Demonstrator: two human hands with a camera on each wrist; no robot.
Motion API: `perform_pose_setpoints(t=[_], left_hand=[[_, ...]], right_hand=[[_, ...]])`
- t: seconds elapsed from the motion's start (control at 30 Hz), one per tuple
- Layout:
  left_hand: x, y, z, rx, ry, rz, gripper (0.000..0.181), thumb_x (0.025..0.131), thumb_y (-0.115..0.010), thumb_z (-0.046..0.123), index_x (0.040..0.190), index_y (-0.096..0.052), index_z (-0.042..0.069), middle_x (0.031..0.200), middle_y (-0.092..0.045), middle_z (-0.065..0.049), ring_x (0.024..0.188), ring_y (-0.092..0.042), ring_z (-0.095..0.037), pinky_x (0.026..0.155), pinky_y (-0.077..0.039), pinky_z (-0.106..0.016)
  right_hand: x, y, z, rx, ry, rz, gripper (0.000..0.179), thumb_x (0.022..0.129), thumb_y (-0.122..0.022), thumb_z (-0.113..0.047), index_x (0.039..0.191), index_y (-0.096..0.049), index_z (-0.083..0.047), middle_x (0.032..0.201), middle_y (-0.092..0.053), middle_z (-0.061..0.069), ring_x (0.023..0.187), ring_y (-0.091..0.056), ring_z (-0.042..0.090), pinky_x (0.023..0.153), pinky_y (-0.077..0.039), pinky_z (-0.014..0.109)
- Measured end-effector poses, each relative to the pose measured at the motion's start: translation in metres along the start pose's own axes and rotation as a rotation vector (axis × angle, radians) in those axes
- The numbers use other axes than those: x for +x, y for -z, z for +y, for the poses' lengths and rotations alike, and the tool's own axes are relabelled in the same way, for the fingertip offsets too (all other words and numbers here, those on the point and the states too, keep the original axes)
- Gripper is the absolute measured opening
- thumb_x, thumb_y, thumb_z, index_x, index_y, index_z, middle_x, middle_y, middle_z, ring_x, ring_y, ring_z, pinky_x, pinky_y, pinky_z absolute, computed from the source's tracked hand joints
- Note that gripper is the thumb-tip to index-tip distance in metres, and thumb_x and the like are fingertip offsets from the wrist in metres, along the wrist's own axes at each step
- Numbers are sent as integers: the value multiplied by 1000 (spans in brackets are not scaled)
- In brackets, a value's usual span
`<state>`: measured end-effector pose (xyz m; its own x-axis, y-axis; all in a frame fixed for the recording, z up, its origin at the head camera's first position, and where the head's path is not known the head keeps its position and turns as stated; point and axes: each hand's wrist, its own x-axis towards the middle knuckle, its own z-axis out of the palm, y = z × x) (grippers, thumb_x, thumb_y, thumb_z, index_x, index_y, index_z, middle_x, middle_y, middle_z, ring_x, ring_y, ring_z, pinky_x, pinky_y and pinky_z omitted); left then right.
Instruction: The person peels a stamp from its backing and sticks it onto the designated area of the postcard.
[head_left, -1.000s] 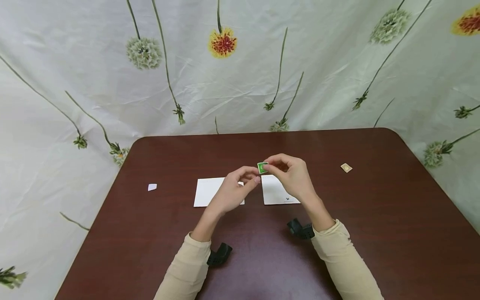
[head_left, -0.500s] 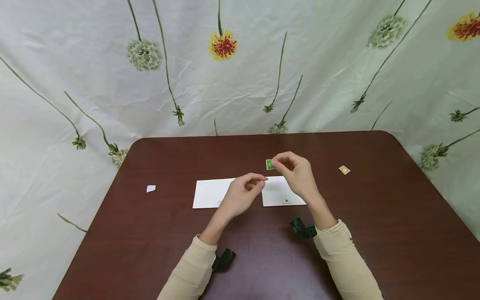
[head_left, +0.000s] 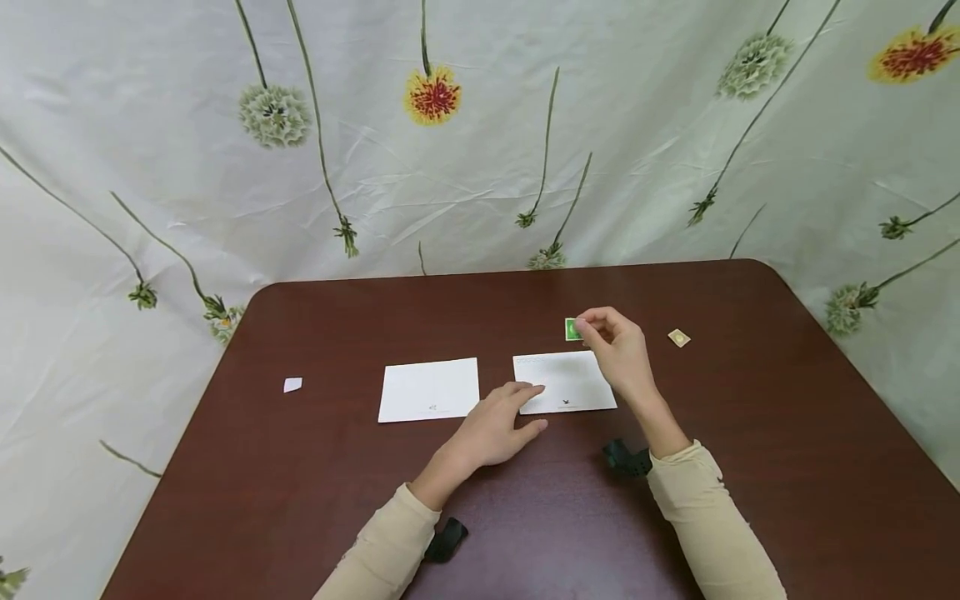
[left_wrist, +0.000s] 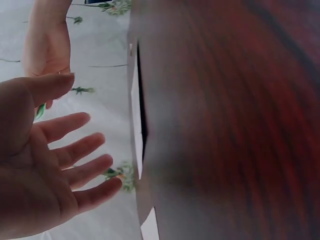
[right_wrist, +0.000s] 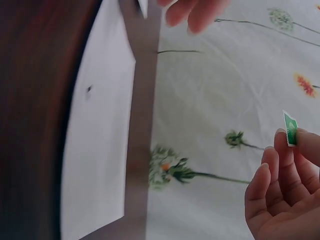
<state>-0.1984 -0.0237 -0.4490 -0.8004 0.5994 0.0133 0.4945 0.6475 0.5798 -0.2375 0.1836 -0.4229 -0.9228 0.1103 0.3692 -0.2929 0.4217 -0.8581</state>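
My right hand (head_left: 624,350) pinches a small green stamp with a white border (head_left: 572,329) between thumb and fingertips. It is raised above the far edge of the right white envelope (head_left: 566,379), which lies flat and bears a small dark print near its bottom. In the right wrist view the stamp (right_wrist: 290,129) stands upright at the fingertips. My left hand (head_left: 491,425) holds nothing; its fingers are spread, above the table between the two envelopes, and they overlap the right envelope's near left corner in the head view. The left wrist view shows the fingers apart from the envelope.
A second white envelope (head_left: 429,392) lies to the left. Farther left is a small white paper piece (head_left: 292,384). A tan stamp (head_left: 679,337) lies at the right. The dark brown table (head_left: 337,517) ends at a flowered cloth (head_left: 480,150).
My right hand has moved right with the green stamp, away from the left hand. My left hand has come nearer to me and spread its fingers, uncovering the left envelope.
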Motion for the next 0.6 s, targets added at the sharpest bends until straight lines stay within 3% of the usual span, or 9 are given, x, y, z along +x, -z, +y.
perform_pose_setpoints(t=[0.27, 0.47, 0.6], left_hand=[[0, -5, -1, 93, 19, -164, 64, 95, -56, 38, 146, -36, 5, 152, -29, -12, 141, -21, -30, 107, -26, -51], [3, -7, -1, 143, 30, -227, 70, 95, -55, 42, 147, -31, 2, 154, -24, -11, 142, -17, -26, 108, -22, -52], [5, -8, -1, 205, 43, -273, 72, 95, -54, 44, 147, -30, 1, 155, -23, -12, 142, -18, -25, 109, -20, -51]], right_hand=[[-1, 11, 24, -106, -70, -20, 12, 88, -68, -5, 97, -65, 3, 80, -67, 17, 66, -56, 18, 56, -39, 19], [2, 19, 39, -136, -174, -57, 14, 89, -67, -7, 98, -64, 3, 83, -67, 22, 73, -62, 37, 54, -41, 19], [4, 24, 48, -202, -269, -99, 17, 90, -66, -11, 99, -63, 3, 83, -67, 20, 75, -62, 37, 53, -43, 21]])
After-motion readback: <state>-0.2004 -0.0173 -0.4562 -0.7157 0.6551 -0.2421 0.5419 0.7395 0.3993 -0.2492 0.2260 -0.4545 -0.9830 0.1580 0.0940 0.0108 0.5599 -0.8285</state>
